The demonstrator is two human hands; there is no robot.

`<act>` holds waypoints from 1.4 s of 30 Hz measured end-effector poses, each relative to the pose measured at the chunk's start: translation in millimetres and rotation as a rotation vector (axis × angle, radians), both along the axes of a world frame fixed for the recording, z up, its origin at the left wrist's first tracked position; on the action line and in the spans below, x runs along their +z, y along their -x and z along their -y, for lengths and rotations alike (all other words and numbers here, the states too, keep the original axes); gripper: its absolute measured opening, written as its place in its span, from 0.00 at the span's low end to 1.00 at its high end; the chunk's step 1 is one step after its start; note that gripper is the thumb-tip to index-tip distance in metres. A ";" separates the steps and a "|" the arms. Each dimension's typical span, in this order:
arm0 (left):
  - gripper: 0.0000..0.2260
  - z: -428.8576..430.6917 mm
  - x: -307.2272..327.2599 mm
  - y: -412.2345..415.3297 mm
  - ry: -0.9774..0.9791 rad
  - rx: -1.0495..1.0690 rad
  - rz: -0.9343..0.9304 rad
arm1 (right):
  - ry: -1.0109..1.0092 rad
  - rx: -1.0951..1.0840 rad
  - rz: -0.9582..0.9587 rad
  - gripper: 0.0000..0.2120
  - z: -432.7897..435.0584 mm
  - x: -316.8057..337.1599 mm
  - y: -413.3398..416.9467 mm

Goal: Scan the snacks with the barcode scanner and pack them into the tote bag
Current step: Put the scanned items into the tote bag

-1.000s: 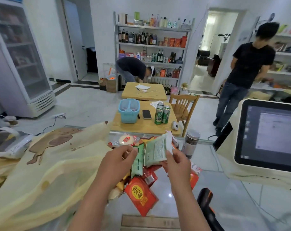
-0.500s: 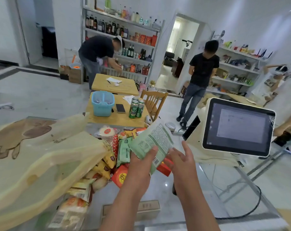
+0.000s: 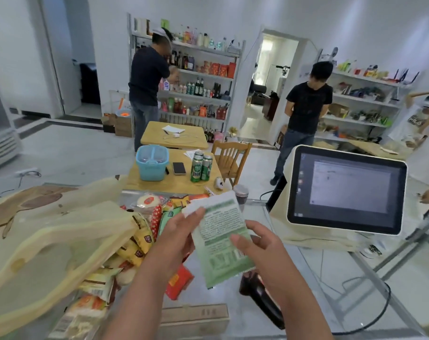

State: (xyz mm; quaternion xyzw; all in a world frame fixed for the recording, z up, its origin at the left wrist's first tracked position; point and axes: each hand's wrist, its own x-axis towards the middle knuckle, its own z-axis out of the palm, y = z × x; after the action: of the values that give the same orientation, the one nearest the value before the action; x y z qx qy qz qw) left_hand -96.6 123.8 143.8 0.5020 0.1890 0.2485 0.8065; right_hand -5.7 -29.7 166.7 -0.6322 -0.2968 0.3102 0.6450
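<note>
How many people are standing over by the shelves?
2. The left person reaches into the middle shelves; the right person stands beside the right shelves. A hand at the right edge suggests someone mostly hidden.

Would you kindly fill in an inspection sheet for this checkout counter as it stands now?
Surface: glass counter, partly covered by goods.
Job's things: green snack packet held up above the counter; tote bag lying at the left; snack pile beside it; dark barcode scanner lying on the counter below the right wrist.
Clutter: touchscreen terminal at the right; lidded jar beyond the packet.
Hands: left hand grips the packet's left edge; right hand has its thumb on the packet's face.
Cables: black cable looping at the lower right.
Surroundings: one person at stocked shelves; another person near the doorway; wooden table with blue basket and green cans.
</note>
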 end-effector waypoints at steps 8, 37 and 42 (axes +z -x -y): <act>0.03 50.1 27.3 -64.1 0.061 0.262 -0.078 | 0.062 0.196 -0.127 0.08 44.2 -17.4 -65.6; 0.19 36.4 -63.4 -83.7 0.151 0.109 -0.114 | 0.829 -0.122 0.556 0.20 27.9 -171.9 -72.9; 0.17 29.9 -77.7 -87.4 0.170 0.082 -0.138 | 0.884 -0.263 0.624 0.23 18.2 -185.6 -62.8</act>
State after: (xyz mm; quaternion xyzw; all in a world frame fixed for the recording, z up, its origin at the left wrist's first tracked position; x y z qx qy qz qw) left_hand -9.2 93.9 66.1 0.4397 0.2848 0.2292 0.8204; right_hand 57.1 -47.8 -19.0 -0.9362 -0.2340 0.1201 0.2332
